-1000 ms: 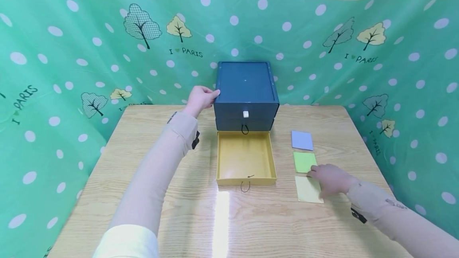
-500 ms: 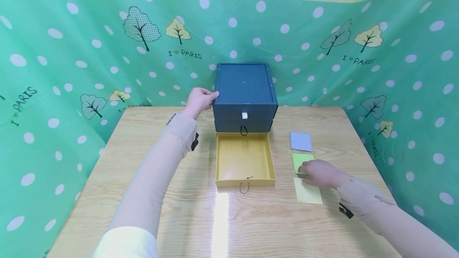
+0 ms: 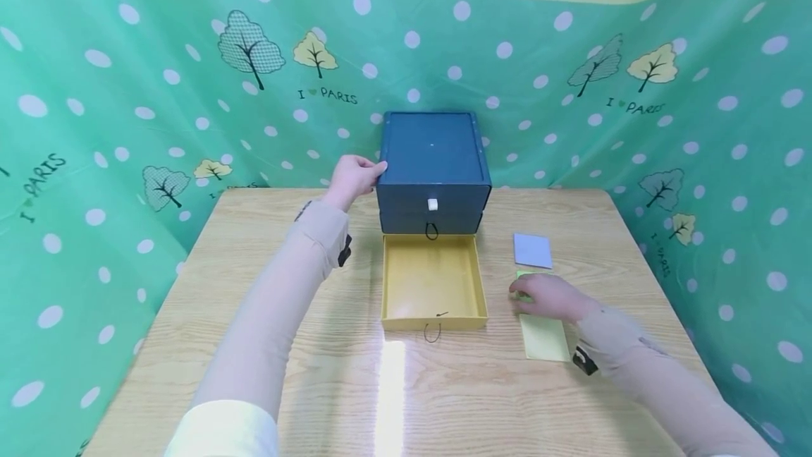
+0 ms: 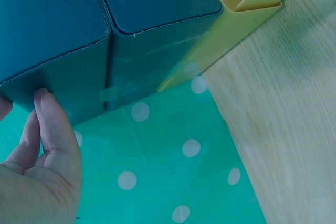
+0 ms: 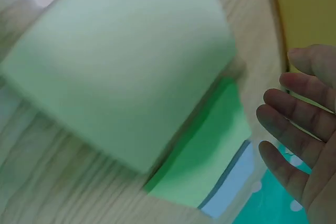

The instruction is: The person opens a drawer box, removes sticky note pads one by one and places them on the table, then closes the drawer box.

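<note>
In the head view a dark blue drawer box point(image 3: 434, 147) stands at the table's back. My left hand point(image 3: 355, 178) rests at its left top edge, the thumb near the top and the extended fingers point(image 4: 55, 121) against its side. From its base a yellow drawer point(image 3: 434, 324) extends forward, pulled out, with nothing seen inside. At right, my right hand point(image 3: 552, 296) is over the green sticky notes point(image 5: 205, 140), covering most of them in the head view. Its fingers are spread in the right wrist view. Pale yellow sticky notes point(image 3: 545, 340) lie nearer, blue ones point(image 3: 533, 251) farther.
The wooden table point(image 3: 469, 400) carries everything. A green dotted curtain point(image 3: 520, 83) hangs behind and at both sides. The drawer front has a white knob point(image 3: 433, 204) and a black loop point(image 3: 432, 231); another loop point(image 3: 433, 332) is on the yellow drawer.
My right hand has moved left and slightly away from me, from beside the green and pale yellow notes to over the green ones. My left hand has stayed at the drawer box.
</note>
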{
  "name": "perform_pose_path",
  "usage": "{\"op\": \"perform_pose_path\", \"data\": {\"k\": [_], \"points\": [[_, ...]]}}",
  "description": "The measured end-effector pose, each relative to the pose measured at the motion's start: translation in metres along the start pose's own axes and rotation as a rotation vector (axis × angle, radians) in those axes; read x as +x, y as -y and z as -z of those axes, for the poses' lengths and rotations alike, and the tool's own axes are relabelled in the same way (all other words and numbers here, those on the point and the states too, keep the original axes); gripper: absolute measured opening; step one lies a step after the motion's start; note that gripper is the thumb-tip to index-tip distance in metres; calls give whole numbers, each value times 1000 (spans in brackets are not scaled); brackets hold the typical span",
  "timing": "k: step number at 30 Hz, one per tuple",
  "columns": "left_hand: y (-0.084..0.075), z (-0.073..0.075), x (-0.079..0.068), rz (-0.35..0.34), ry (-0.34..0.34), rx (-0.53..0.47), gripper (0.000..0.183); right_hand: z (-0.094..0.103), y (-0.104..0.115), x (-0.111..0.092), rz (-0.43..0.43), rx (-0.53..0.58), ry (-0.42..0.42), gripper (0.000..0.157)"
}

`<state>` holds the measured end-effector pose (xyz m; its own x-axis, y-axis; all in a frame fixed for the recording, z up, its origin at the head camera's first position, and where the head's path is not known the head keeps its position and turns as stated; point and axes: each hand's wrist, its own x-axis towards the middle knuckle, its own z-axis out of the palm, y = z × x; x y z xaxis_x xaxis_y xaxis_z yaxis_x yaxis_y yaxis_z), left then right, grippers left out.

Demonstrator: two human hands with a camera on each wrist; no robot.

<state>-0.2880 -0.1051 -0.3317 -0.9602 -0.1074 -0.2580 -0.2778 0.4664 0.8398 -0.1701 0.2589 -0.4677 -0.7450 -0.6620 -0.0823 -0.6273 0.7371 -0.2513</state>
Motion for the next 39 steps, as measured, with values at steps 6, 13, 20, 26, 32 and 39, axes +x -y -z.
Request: {"op": "perform_pose_path", "data": {"k": [6, 13, 20, 26, 32, 39], "points": [[0, 0, 0, 0, -6, 6, 39, 4, 9, 12, -51, 4, -130, 18], [1, 0, 0, 2, -8, 1, 39, 8, 28, 23, 37, -12, -273, 23], [1, 0, 1, 2, -10, -6, 39, 3, 53, 38, 218, -107, -394, 28], [1, 0, 1, 12, -5, 1, 39, -6, 75, 45, 435, -165, -434, 35], [1, 0, 2, 8, -6, 1, 39, -15, 87, 49, 573, -229, -380, 35], [2, 0, 2, 8, -5, 3, 40, -24, 95, 51, 707, -325, -400, 31]]}}
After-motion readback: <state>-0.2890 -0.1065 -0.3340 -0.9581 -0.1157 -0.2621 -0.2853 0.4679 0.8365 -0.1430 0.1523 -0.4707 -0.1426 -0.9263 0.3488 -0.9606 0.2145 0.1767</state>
